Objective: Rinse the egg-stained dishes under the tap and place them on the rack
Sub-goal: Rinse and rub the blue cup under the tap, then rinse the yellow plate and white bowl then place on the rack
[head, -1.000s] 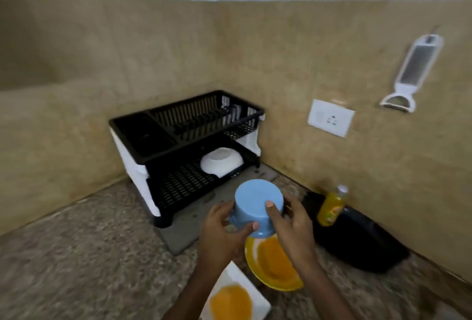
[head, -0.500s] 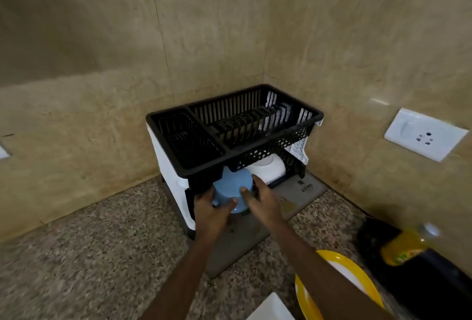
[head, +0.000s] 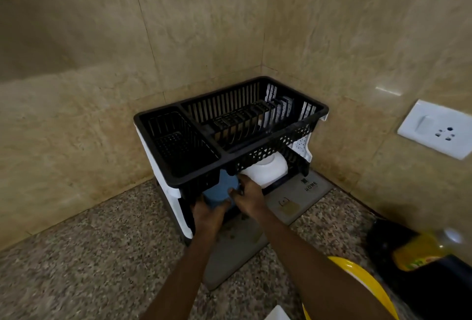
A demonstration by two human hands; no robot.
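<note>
Countertop [head: 76, 268], rack tier [head: 229, 152] over blue bowl [head: 219, 189]

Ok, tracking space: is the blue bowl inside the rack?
Partly in: blue bowl under the upper basket beside the white bowl, left hand and right hand gripping it.

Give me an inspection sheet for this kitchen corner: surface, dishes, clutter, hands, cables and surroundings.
Surface: speckled stone counter; a grey mat lies under the dish rack.
Job's things: blue bowl at the rack's lower tier, left of the white bowl there; no dishes seen in the upper tier. Yellow plate and white dish at the bottom edge, off the rack.
Clutter: blurred yellow bottle by a black object at the right.
Hands: left hand and right hand both hold the blue bowl.
Cables: nothing seen.
Surroundings: beige tiled walls meeting in a corner; white wall socket.
</note>
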